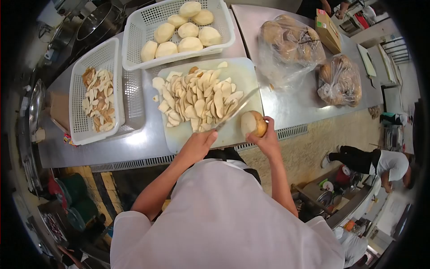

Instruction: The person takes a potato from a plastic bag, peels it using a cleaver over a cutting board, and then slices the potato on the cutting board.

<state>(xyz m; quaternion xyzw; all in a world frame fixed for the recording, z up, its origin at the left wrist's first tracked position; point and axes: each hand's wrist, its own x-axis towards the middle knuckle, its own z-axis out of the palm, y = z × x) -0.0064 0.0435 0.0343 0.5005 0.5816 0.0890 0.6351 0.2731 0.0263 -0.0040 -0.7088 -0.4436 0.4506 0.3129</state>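
Observation:
My left hand [201, 143] is closed around the handle of a knife [238, 108], its blade slanting up to the right over the cutting board [245, 71]. In my right hand [268, 137] is a round, brown-skinned root that looks like a jicama [252, 124]. Its left side is bare and pale, while brown skin still covers the right side. The knife blade is apart from the root. A heap of pale, thick peelings [197, 98] covers much of the board, left of both hands.
Behind the board, a white basket [130, 58] holds several peeled roots. Another white basket [117, 85], on the left, contains peelings. Plastic bags of brown roots [291, 45] [340, 83] and a cardboard box [328, 31] stand at right. A person [387, 163] bends over at far right.

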